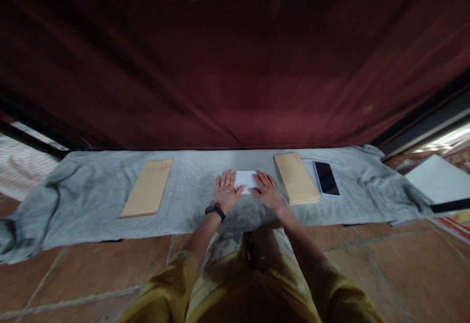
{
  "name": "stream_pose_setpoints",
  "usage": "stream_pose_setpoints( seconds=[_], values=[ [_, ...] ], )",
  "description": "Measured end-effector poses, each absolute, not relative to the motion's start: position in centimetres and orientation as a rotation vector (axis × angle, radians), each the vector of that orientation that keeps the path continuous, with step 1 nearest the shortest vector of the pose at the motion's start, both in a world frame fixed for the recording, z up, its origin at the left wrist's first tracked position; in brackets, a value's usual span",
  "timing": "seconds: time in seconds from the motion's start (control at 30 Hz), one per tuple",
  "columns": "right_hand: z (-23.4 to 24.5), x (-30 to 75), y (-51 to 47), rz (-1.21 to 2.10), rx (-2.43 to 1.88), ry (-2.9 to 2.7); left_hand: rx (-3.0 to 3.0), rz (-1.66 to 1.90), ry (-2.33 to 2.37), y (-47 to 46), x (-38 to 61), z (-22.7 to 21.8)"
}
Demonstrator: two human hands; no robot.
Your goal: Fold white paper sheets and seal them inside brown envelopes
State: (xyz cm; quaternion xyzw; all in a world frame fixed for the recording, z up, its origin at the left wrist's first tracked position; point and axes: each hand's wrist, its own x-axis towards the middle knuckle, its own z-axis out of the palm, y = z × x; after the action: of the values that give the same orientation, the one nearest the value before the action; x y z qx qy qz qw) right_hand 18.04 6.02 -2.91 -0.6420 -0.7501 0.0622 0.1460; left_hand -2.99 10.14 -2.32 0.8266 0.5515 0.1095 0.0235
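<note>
A small white folded paper [246, 179] lies on a grey cloth [91, 191] spread over the tiled floor. My left hand [225, 192], with a black watch on its wrist, lies flat with fingers stretched, touching the paper's left edge. My right hand [268, 191] lies flat as well, fingers spread over the paper's right edge. Neither hand grips anything.
A brown envelope [148, 187] lies on the cloth to the left. A stack of brown envelopes [295, 178] lies to the right, with a black phone [326, 178] beside it. A dark red curtain [235, 68] hangs behind. A white sheet [435, 178] lies at far right.
</note>
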Motion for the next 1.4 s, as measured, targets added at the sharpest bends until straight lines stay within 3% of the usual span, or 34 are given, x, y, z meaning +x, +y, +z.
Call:
stream_pose_setpoints(
  seconds=[0.87,1.4],
  values=[
    [-3.6,21.2,7.6,0.602,-1.731,-2.186,2.513,0.202,1.795,8.9,-7.3,-1.1],
    [-4.3,20.2,7.2,0.325,-1.626,-1.929,2.520,0.347,1.784,8.4,-8.0,-1.4]
  ],
)
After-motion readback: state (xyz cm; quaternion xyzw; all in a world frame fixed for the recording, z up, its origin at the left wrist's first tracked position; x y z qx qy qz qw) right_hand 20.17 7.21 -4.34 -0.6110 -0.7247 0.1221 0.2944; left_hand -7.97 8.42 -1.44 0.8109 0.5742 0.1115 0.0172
